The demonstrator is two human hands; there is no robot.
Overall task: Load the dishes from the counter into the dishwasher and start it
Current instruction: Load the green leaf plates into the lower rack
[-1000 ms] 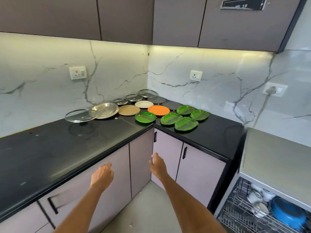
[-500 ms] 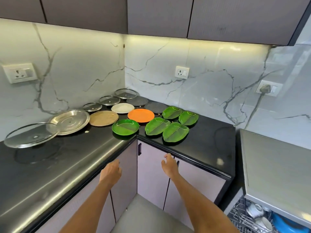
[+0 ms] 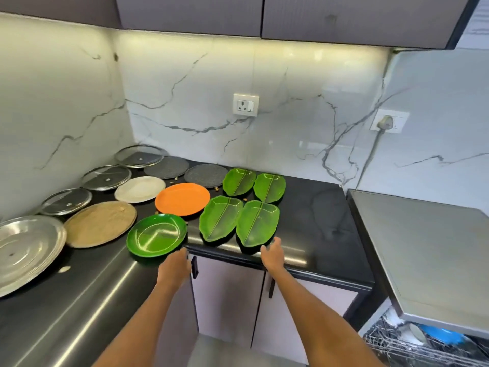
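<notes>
Dishes lie spread over the corner of the black counter [image 3: 317,221]. At its front edge sit a round green plate [image 3: 156,236] and a leaf-shaped green plate [image 3: 257,222], one of several such leaf plates [image 3: 221,218]. An orange plate [image 3: 182,198] lies behind them. My left hand [image 3: 174,268] hovers empty with relaxed fingers just below the round green plate. Beside the near leaf plate's front tip is my right hand [image 3: 272,254], fingers spread, holding nothing. The dishwasher's open rack [image 3: 412,348] shows at the lower right with a blue dish [image 3: 442,335] inside.
A steel plate [image 3: 26,250], a tan plate [image 3: 100,223], a white plate [image 3: 139,189], three glass lids [image 3: 66,201] and two grey mats [image 3: 206,175] fill the left and back of the counter. A grey appliance top [image 3: 428,255] stands at the right. Cabinet doors [image 3: 227,295] are below.
The view has closed in on the corner. Both hands have risen from in front of the cabinet doors to the counter's front edge, near the green plates.
</notes>
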